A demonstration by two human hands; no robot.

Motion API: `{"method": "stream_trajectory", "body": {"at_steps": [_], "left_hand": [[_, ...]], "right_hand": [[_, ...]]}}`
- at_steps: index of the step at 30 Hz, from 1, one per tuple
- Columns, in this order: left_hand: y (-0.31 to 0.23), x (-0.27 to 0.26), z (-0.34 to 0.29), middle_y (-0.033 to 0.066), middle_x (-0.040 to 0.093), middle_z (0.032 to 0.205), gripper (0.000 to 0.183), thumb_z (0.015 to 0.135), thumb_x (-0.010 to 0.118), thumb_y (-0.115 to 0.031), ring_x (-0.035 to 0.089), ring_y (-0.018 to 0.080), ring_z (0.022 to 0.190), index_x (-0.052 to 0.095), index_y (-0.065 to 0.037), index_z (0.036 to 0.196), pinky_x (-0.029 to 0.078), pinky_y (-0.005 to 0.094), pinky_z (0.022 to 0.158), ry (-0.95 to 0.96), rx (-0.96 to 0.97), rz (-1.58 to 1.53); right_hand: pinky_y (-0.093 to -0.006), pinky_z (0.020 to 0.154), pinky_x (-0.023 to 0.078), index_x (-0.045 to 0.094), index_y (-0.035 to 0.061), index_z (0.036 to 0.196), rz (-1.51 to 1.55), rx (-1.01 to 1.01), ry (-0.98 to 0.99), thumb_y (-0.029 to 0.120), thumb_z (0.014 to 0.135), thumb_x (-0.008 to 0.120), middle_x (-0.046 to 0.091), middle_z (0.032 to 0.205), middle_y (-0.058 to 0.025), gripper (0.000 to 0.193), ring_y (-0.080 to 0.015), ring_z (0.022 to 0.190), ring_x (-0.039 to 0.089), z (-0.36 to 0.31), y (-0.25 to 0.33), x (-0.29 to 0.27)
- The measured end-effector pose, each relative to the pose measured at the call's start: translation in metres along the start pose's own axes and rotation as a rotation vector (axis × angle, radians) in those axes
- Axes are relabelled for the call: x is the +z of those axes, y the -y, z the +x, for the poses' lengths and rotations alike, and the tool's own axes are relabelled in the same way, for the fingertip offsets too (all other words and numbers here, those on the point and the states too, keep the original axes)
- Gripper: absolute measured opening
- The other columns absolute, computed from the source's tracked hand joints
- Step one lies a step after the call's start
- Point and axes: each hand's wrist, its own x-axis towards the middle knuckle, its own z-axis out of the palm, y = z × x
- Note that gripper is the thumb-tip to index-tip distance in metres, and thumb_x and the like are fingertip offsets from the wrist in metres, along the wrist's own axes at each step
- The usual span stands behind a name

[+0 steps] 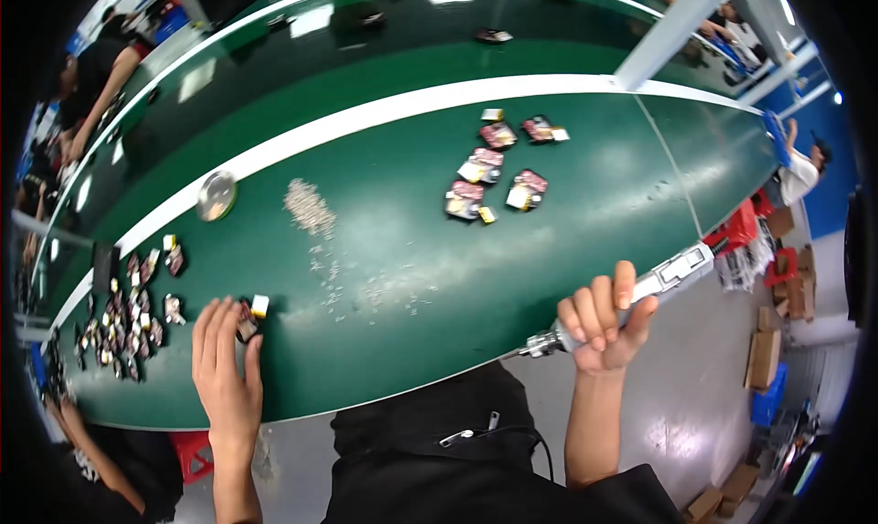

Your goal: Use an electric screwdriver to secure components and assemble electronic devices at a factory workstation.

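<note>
On the left of the green table my left hand [225,368] is at a small dark, reddish device [246,326] with a white-and-yellow tag [261,305]. The device lies between its thumb and fingers, partly hidden by them. My right hand [604,321], beyond the table's near edge, is wrapped round a grey-and-white electric screwdriver [674,270]. The tool's chuck and bit point left, toward the table edge. A pile of tiny screws [309,206] lies at the middle, with loose ones [375,291] scattered nearer me. Farther right sit several similar tagged devices [482,165].
A crowded cluster of devices [119,332] covers the table's left end, near a round shallow dish [217,196]. Behind a white rail [366,105] runs a green belt [412,52] carrying a few pieces. Co-workers stand around; cardboard boxes [764,359] are on the floor at right.
</note>
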Motion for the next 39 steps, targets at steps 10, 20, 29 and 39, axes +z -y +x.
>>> {"method": "stream_trajectory", "body": {"at_steps": [10, 20, 29, 39], "left_hand": [[-0.006, 0.019, 0.028, 0.0132, 0.056, 0.109, 0.037, 0.072, 0.07, 0.001, 0.056, 0.0304, 0.095, 0.059, 0.0, 0.107, 0.048, 0.0384, 0.08, -0.05, 0.128, -0.055], [-0.006, 0.042, 0.061, 0.0087, 0.056, 0.086, 0.018, 0.071, 0.068, 0.003, 0.057, 0.0239, 0.075, 0.058, 0.002, 0.086, 0.049, 0.0337, 0.062, 0.003, 0.498, 0.156], [-0.017, 0.042, 0.051, 0.0135, 0.047, 0.075, 0.006, 0.082, 0.047, 0.006, 0.048, 0.0272, 0.064, 0.043, 0.001, 0.081, 0.042, 0.0341, 0.061, 0.008, 0.166, -0.209], [-0.089, 0.054, 0.025, 0.0147, 0.069, 0.085, 0.017, 0.07, 0.069, 0.011, 0.065, 0.0223, 0.072, 0.066, 0.005, 0.085, 0.051, 0.0271, 0.063, 0.019, 0.177, -0.804]], "right_hand": [[-0.0247, 0.053, 0.034, 0.046, 0.0105, 0.086, 0.273, 0.086, -0.256, 0.033, 0.098, 0.046, 0.034, 0.054, 0.0035, 0.026, -0.0065, 0.047, 0.036, 0.005, -0.052, -0.001], [-0.025, 0.053, 0.035, 0.046, 0.0102, 0.086, 0.316, 0.03, -0.255, 0.031, 0.099, 0.046, 0.037, 0.054, 0.0024, 0.024, -0.0073, 0.046, 0.038, 0.002, -0.05, -0.004], [-0.0254, 0.054, 0.035, 0.048, 0.0106, 0.086, 0.324, 0.058, -0.269, 0.031, 0.098, 0.047, 0.038, 0.054, 0.0032, 0.023, -0.0071, 0.047, 0.038, 0.0, -0.046, -0.004], [-0.0271, 0.057, 0.038, 0.049, 0.0123, 0.088, 0.366, -0.01, -0.096, 0.034, 0.099, 0.042, 0.041, 0.055, 0.0026, 0.026, -0.0089, 0.049, 0.045, 0.008, -0.034, 0.014]]}}
